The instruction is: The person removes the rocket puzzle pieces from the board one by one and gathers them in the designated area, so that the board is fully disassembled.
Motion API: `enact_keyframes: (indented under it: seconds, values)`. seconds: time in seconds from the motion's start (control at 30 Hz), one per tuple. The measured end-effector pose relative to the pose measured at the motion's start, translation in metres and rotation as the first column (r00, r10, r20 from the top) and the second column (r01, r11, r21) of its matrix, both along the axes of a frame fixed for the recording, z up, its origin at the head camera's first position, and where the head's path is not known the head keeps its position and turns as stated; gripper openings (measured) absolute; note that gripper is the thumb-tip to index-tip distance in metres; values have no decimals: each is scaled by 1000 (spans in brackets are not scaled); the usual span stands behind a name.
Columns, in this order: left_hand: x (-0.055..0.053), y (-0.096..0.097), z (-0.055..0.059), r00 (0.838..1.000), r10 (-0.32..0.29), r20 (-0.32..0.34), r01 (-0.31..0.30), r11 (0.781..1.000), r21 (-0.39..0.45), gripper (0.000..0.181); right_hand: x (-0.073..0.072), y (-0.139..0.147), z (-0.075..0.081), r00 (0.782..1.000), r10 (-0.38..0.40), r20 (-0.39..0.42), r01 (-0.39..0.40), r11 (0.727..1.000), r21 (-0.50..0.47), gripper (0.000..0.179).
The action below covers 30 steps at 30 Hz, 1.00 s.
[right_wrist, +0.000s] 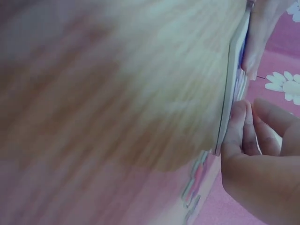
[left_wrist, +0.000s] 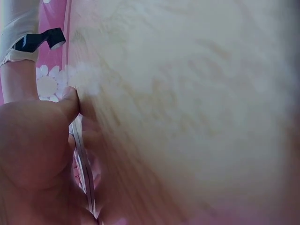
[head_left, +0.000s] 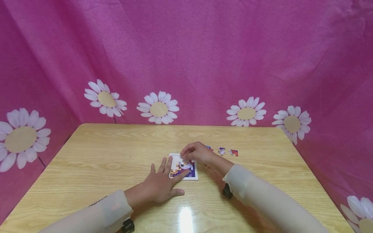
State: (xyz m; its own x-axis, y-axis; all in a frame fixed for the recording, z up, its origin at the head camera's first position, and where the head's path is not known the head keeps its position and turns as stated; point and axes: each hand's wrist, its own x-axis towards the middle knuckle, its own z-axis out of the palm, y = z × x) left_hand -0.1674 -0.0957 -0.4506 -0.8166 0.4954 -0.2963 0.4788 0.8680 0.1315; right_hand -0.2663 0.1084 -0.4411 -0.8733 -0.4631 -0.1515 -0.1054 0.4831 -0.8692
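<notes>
A small square jigsaw board point(head_left: 175, 158) with a white frame lies on the table, its lower part filled with purple and orange picture pieces. Spread flat, my left hand point(head_left: 160, 187) holds down the board's left side, the index finger lying across its lower part. Over the upper middle of the board, my right hand point(head_left: 199, 152) pinches a puzzle piece point(head_left: 185, 160) between thumb and fingers, which hide most of it. The right wrist view has those fingertips right at the face of the board point(right_wrist: 227, 108), seen edge-on.
Right of the board lie several loose puzzle pieces point(head_left: 221, 151), one with red point(head_left: 234, 152) farthest out; others are partly behind the right hand. The wooden table point(head_left: 116, 145) ends at a pink curtain point(head_left: 186, 64) printed with daisies.
</notes>
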Motion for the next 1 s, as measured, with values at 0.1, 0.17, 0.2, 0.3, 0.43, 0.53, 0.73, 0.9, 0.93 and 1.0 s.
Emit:
enact_keyframes:
  seconds: [0.1, 0.17, 0.2, 0.3, 0.43, 0.53, 0.73, 0.9, 0.93, 1.0]
  values:
    - [1, 1, 3, 1000, 5, -2, -5, 1000, 0, 72, -3, 0, 1, 998, 58, -4, -58, 998, 22, 14]
    - [2, 1, 4, 1000, 6, -1, -6, 1000, 0, 72, -5, -1, 2, 995, 96, -4, -96, 995, 34, 14]
    - [3, 1, 5, 1000, 6, -2, -6, 1000, 0, 72, -6, -1, 3, 993, 115, -4, -115, 993, 36, 14]
    - [2, 1, 5, 1000, 4, -1, -4, 1000, -3, 71, -8, -2, 6, 986, 166, 0, -166, 985, 45, 13]
    - [1, 0, 3, 1000, 1, 3, -1, 1000, -4, 71, -12, -3, 7, 977, 215, 12, -215, 975, 54, 12]
    - [1, 0, 2, 1000, 3, 11, -3, 1000, -2, 71, -15, -3, 6, 972, 235, 19, -236, 970, 55, 11]
    - [1, 1, 2, 1000, 8, 18, -8, 1000, -1, 71, -19, -2, 4, 968, 246, 43, -247, 969, 25, 11]
    - [1, 1, 2, 1000, 10, 16, -10, 1000, -1, 71, -21, -1, 3, 968, 236, 81, -236, 972, -10, 12]
    - [1, 1, 2, 1000, 11, 16, -11, 1000, -1, 71, -21, -1, 3, 968, 234, 87, -234, 972, -16, 12]
    - [2, 1, 2, 1000, 11, 15, -11, 1000, -1, 71, -21, -1, 3, 967, 234, 97, -232, 972, -28, 12]
